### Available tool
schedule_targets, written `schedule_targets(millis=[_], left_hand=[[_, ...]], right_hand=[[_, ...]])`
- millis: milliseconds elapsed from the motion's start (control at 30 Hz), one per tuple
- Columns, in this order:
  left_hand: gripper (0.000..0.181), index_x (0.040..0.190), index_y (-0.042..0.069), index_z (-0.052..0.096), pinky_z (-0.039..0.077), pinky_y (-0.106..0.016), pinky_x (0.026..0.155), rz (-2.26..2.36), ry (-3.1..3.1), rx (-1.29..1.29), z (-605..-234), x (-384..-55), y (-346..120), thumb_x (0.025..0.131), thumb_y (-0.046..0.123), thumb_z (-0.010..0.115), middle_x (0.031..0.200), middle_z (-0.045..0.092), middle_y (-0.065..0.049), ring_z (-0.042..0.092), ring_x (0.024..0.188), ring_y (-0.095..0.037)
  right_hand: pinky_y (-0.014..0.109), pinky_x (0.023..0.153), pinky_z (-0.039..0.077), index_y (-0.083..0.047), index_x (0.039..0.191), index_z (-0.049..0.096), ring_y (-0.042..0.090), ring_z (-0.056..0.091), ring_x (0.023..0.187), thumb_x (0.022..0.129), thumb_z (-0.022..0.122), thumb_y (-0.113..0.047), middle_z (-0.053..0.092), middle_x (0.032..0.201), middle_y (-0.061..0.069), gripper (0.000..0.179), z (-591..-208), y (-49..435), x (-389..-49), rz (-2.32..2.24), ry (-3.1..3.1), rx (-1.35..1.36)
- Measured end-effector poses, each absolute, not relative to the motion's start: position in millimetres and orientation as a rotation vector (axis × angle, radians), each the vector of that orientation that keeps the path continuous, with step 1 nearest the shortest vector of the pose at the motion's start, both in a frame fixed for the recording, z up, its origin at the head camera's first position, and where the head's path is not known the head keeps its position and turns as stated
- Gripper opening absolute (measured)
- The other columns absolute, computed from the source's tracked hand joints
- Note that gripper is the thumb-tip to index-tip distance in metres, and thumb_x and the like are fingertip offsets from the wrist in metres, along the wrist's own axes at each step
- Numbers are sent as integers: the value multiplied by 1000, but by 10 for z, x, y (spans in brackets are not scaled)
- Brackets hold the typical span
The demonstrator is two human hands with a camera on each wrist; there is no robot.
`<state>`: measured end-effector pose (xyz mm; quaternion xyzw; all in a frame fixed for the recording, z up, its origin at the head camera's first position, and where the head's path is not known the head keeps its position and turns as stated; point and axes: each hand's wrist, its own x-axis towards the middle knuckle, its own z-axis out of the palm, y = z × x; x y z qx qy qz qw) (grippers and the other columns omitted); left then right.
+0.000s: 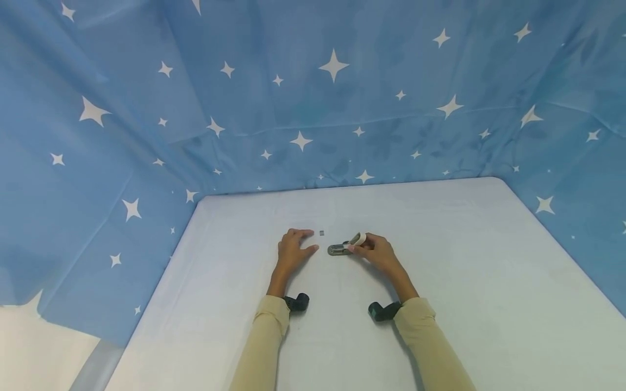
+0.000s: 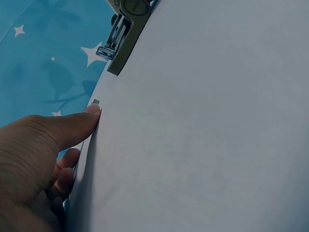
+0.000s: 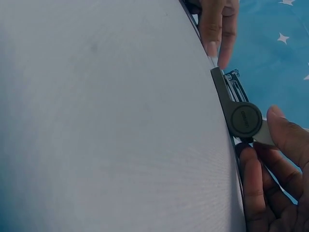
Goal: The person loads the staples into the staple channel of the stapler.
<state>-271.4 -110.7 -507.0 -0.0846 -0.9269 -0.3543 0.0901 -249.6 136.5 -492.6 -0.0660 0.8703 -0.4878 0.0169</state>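
A small dark stapler (image 1: pixel 336 250) lies on the white table, its pale top arm (image 1: pixel 358 239) swung up. My right hand (image 1: pixel 380 254) pinches that raised arm between thumb and fingers. In the right wrist view the stapler's round hub (image 3: pixel 245 120) and its exposed metal rail (image 3: pixel 235 86) show beside the thumb. Left of the stapler, my left hand (image 1: pixel 292 250) rests at the table with thumb and forefinger spread. Just beyond its fingertips sits a short strip of staples (image 1: pixel 321 233). The left wrist view shows the left thumb (image 2: pixel 79 128) overlapping the spot by the strip.
The white table (image 1: pixel 464 260) spreads around both hands. A blue cloth with white stars (image 1: pixel 303 98) hangs behind it and along both sides. Dark cameras (image 1: pixel 297 302) are strapped at both wrists.
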Motion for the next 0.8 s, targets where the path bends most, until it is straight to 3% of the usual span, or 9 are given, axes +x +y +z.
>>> schedule_targets(millis=[333,633,800], left_hand=[[29,102,27,66,31,-36,74,-949,-2772,-151,-5064,-2890,-955,76,37,71,85,55,4,47,79,-16],[16,88,31,70,30,-36,68,-845,-2696,-68,-5119,-2882,-848,75,40,71,79,56,6,47,75,-15],[14,88,29,69,30,-36,70,-870,-2658,-53,-5125,-2905,-839,78,38,68,80,59,8,48,76,-14]], right_hand=[[29,64,42,-11,94,64,16,55,72,77,69,-40,64,79,3,34,-4970,1367,-2495,-1524,2711,-187],[28,63,42,-11,91,64,15,55,70,75,71,-40,62,77,1,33,-5010,1356,-2461,-1552,2706,-149],[28,63,42,-11,91,63,15,55,70,75,70,-40,62,77,2,34,-4978,1360,-2469,-1545,2717,-164]])
